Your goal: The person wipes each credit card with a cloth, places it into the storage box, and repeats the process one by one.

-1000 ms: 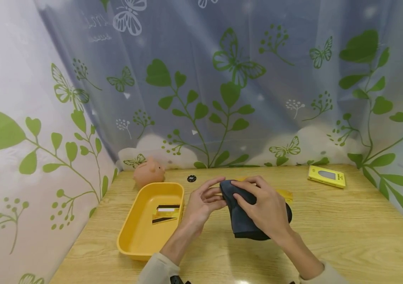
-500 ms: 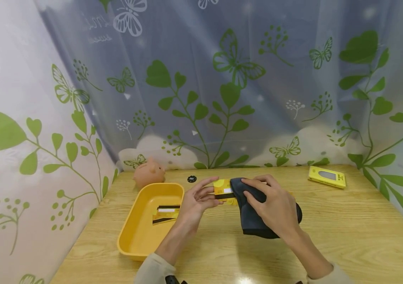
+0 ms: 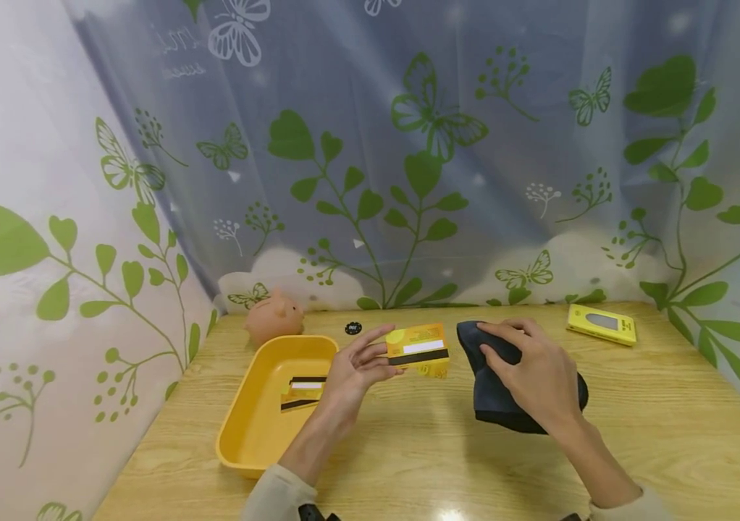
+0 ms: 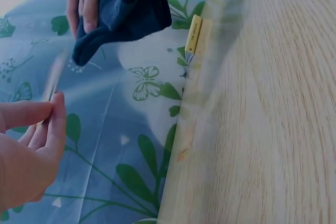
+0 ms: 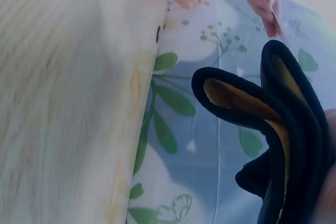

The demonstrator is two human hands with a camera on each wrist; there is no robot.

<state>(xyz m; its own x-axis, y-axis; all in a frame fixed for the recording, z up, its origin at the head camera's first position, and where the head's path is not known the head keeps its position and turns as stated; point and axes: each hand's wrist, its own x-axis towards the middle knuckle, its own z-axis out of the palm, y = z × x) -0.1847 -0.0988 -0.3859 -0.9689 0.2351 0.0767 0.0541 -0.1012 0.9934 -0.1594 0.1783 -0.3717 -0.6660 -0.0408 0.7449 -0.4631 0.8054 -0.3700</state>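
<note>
My left hand (image 3: 347, 373) pinches a yellow card (image 3: 418, 346) with a black stripe and a white strip, by its left edge. Edge-on and blurred, the same card (image 4: 54, 74) shows in the left wrist view. Another yellow piece (image 3: 434, 370) peeks out below it; whether it is held too, I cannot tell. To the right, my right hand (image 3: 542, 373) grips a dark blue cloth pouch (image 3: 497, 391), held above the table and apart from the card. In the right wrist view the pouch (image 5: 304, 145) shows folded openings with yellowish insides.
A yellow tray (image 3: 240, 434) on the left holds striped cards (image 3: 303, 394). Behind it stands a piggy bank (image 3: 272, 318), with a black poker chip (image 3: 353, 328) beside that. A yellow box (image 3: 601, 323) lies at the back right, before a printed curtain (image 3: 370, 181).
The card has come out of the pouch's left end into view in my left hand. My right hand has moved right with the pouch, and a gap now separates the two.
</note>
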